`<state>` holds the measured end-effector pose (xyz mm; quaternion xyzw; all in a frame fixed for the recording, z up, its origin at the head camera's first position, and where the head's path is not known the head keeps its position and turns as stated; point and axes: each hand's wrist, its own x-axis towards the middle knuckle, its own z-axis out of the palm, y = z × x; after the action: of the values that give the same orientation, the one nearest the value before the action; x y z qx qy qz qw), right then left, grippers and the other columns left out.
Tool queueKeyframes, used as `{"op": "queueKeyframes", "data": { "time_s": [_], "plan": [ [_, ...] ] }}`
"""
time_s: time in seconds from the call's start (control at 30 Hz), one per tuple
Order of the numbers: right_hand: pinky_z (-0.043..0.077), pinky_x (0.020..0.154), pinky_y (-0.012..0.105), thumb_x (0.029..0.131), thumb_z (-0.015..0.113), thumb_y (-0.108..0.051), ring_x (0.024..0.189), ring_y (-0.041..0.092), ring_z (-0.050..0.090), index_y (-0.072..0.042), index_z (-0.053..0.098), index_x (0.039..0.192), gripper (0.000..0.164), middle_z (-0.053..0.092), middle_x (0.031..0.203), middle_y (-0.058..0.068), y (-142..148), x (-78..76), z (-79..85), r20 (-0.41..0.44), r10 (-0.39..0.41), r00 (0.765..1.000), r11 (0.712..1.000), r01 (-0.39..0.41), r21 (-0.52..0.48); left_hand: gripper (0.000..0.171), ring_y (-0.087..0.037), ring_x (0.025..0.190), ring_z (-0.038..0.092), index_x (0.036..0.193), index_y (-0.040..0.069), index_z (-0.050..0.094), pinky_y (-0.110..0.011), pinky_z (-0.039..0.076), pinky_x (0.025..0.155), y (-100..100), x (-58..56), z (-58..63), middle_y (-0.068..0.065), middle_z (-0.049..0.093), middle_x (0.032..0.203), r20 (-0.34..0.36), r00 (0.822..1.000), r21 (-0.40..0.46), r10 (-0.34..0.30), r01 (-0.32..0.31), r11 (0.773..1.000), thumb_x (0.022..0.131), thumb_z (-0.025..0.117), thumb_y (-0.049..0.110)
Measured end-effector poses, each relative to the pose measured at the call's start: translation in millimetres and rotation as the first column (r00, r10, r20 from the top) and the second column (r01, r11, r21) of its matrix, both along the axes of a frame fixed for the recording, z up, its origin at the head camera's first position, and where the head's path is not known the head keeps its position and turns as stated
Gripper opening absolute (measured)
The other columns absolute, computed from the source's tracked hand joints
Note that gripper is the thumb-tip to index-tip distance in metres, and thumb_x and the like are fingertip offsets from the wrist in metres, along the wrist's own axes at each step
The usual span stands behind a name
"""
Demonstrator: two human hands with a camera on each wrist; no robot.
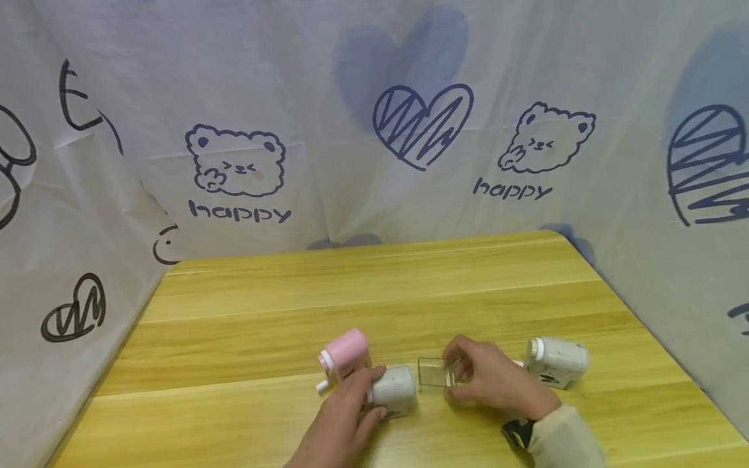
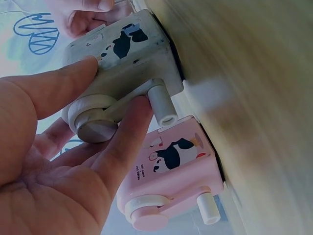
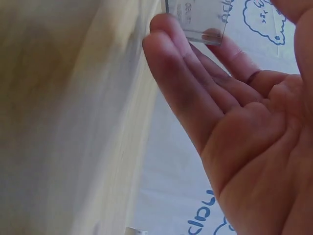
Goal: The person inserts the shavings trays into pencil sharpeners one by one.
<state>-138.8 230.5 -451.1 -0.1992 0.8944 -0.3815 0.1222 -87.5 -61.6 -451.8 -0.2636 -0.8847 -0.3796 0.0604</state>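
My left hand grips a grey-white hand-crank pencil sharpener lying on the table. In the left wrist view, the sharpener carries a panda print, and the thumb lies on its side while a finger reaches by the crank handle. A clear plastic shavings drawer is pinched in my right hand, just right of that sharpener's end. The right wrist view catches only part of the drawer at the fingertips. Beside the left hand is a pink pencil sharpener, also with a panda print.
Another grey-white pencil sharpener stands right of my right hand. The wood-grain table is bordered by white cloth walls printed with bears and hearts.
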Motion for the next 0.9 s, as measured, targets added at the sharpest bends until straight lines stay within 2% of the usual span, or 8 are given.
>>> {"op": "queueKeyframes", "data": {
  "time_s": [0.1,0.33,0.53,0.9],
  "plan": [
    [0.051,0.07,0.03,0.076,0.077,-0.03,0.081,0.014,0.058,-0.013,0.055,0.113,0.046,0.061,0.09,-0.001,0.5,1.7,-0.7,-0.001,0.011,1.0,1.0,-0.011,-0.011,0.049,-0.022,0.115,0.054,0.132,0.014,0.048,-0.041,0.045,0.097,0.1,-0.5,-0.1,-0.005,0.057,0.128,0.0,1.0,0.002,-0.004,0.004,1.0,0.087,0.066,0.016],
    [0.051,0.07,0.029,0.074,0.078,-0.027,0.08,0.012,0.058,-0.014,0.057,0.112,0.046,0.062,0.089,-0.002,-2.4,2.7,-2.8,-0.01,0.049,0.999,0.998,-0.049,-0.026,0.049,-0.022,0.114,0.055,0.132,0.013,0.048,-0.04,0.046,0.096,0.4,-1.3,0.5,-0.005,0.057,0.127,0.007,1.0,0.008,-0.007,0.007,1.0,0.087,0.066,0.015],
    [0.051,0.067,0.03,0.072,0.079,-0.031,0.077,0.013,0.058,-0.015,0.057,0.11,0.046,0.062,0.086,-0.001,-3.5,4.0,-2.3,0.016,0.082,0.996,0.996,-0.082,-0.035,0.048,-0.021,0.113,0.055,0.132,0.013,0.049,-0.04,0.046,0.096,0.6,-1.1,0.2,-0.004,0.058,0.126,0.019,1.0,0.006,-0.005,0.005,1.0,0.087,0.066,0.016],
    [0.052,0.067,0.03,0.072,0.08,-0.031,0.076,0.013,0.059,-0.015,0.057,0.109,0.046,0.062,0.086,-0.002,-3.7,4.0,-0.4,0.02,0.093,0.995,0.995,-0.092,-0.045,0.048,-0.02,0.113,0.055,0.133,0.014,0.048,-0.039,0.047,0.095,0.5,-2.0,0.4,-0.002,0.057,0.126,0.036,0.999,0.006,-0.014,0.014,1.0,0.088,0.065,0.018]
  ]
}}
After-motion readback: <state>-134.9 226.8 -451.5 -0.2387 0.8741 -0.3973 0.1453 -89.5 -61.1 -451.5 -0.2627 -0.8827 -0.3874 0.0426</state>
